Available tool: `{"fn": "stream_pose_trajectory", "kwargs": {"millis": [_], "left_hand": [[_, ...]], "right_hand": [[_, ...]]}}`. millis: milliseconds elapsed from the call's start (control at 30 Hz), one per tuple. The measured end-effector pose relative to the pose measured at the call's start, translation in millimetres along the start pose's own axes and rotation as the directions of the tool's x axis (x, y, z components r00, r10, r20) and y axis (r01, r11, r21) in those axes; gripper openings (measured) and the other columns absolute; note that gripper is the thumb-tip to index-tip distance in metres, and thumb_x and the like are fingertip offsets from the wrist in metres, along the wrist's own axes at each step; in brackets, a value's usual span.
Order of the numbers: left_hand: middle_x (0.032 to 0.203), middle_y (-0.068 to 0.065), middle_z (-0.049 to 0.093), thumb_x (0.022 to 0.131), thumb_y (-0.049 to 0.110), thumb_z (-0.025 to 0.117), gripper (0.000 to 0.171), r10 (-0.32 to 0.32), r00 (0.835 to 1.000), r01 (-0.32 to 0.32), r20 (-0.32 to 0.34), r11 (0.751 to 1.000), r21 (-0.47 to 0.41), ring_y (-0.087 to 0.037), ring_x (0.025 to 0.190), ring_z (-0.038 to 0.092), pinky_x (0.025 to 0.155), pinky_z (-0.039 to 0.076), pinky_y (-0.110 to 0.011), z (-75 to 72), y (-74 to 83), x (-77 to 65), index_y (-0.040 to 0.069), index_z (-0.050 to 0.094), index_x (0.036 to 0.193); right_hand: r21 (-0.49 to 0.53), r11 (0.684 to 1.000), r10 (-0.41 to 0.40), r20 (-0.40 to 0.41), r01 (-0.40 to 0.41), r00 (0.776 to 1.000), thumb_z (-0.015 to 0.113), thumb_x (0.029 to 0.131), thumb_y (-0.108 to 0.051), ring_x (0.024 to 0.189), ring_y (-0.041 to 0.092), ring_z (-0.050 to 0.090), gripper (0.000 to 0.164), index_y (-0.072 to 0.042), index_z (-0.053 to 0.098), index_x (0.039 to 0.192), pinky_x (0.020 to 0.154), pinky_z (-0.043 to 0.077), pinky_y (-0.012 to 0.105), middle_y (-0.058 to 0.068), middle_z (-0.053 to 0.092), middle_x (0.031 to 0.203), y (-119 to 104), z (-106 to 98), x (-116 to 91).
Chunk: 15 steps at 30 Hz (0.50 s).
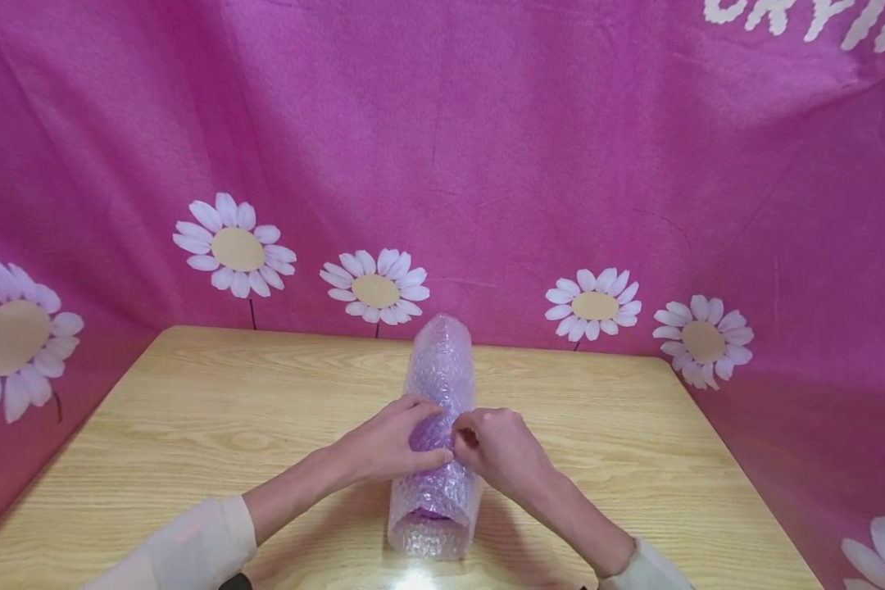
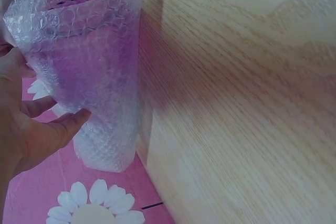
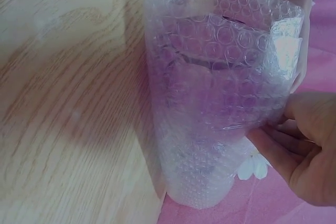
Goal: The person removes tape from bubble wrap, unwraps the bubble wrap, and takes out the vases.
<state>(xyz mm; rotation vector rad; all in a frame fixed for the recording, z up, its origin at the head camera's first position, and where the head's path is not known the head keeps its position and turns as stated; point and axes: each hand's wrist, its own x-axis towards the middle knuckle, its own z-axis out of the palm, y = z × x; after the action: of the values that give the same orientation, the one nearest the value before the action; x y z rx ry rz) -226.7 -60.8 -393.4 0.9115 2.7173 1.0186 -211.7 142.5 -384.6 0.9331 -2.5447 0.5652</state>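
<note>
A roll of clear bubble wrap point(image 1: 441, 360) lies lengthwise on the table, pointing away from me. Through its layers shows a purple object point(image 2: 86, 66), whose dark-rimmed round end sits inside the near opening; its kind is hidden by the wrap. My left hand point(image 1: 391, 442) rests on the roll's left side and top, fingers and thumb spread apart. From the other side, my right hand point(image 1: 505, 451) pinches the wrap along the top with thumb and curled fingers. In the right wrist view, the loose wrap edge point(image 3: 286, 45) stands up near that hand.
The wooden table point(image 1: 265, 385) extends to both sides of the roll. Behind and around it hangs a pink cloth point(image 1: 487, 164) printed with white daisies. The roll's far end lies close to the table's back edge. A bright light reflection shows at the front.
</note>
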Motion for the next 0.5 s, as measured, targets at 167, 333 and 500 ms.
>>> {"fn": "stream_pose_trajectory", "kwargs": {"millis": [167,333,500], "left_hand": [[0.141,-0.017,0.048,0.088,0.043,0.072,0.069,0.000,1.000,0.000,0.004,1.000,-0.005,-0.033,0.128,0.049,0.103,0.044,-0.048,-0.5,-0.5,-0.6,0.004,0.053,0.142],[0.142,-0.016,0.048,0.088,0.045,0.071,0.069,-0.013,1.000,0.013,0.009,1.000,-0.005,-0.032,0.129,0.048,0.103,0.044,-0.048,-1.5,-0.4,-0.7,0.005,0.053,0.141],[0.142,-0.016,0.048,0.088,0.045,0.071,0.069,-0.017,1.000,0.017,0.007,1.000,-0.003,-0.032,0.129,0.048,0.102,0.045,-0.048,-1.6,-0.2,-0.5,0.005,0.053,0.141]], "right_hand": [[0.006,0.999,0.035,-0.008,-0.035,0.999,0.069,0.078,0.004,0.054,0.002,0.047,0.010,-0.004,0.074,0.080,0.048,0.043,0.015,-0.003,0.060,0.064,2.7,2.2,-1.4],[0.049,0.997,0.058,-0.001,-0.058,0.998,0.068,0.080,0.003,0.056,0.002,0.051,0.009,-0.004,0.075,0.082,0.050,0.045,0.015,-0.001,0.064,0.067,4.5,2.3,-2.5],[0.116,0.986,0.117,0.013,-0.118,0.993,0.068,0.081,0.002,0.059,0.001,0.053,0.010,-0.005,0.074,0.083,0.051,0.047,0.017,-0.003,0.066,0.070,6.6,1.0,-4.1]]}}
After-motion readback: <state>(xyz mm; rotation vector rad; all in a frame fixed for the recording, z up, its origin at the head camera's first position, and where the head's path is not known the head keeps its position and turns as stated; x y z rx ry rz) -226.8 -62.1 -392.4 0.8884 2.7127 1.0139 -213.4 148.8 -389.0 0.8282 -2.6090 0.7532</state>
